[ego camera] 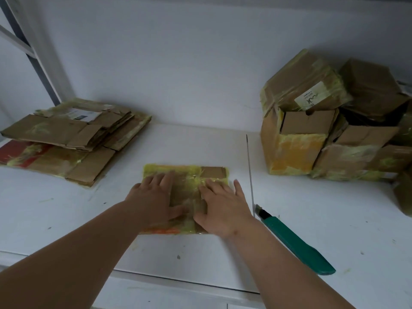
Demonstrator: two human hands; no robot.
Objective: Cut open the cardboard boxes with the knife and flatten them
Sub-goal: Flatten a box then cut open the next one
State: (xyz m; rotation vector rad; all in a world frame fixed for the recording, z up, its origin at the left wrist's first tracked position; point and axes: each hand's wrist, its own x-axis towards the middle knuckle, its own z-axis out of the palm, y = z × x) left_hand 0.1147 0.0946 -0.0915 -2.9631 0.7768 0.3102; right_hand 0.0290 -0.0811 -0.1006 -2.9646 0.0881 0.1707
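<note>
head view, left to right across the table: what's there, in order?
Flattened stack → flat box under left hand and right hand → knife → box pile.

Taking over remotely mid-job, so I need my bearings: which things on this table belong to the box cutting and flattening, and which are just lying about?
Part of the job:
- flattened box, pressed by left hand and right hand
- green knife, lying by the right hand
- stack of flattened boxes, far left
- pile of uncut boxes, far right

Just there:
- white table
- metal frame, back left
</note>
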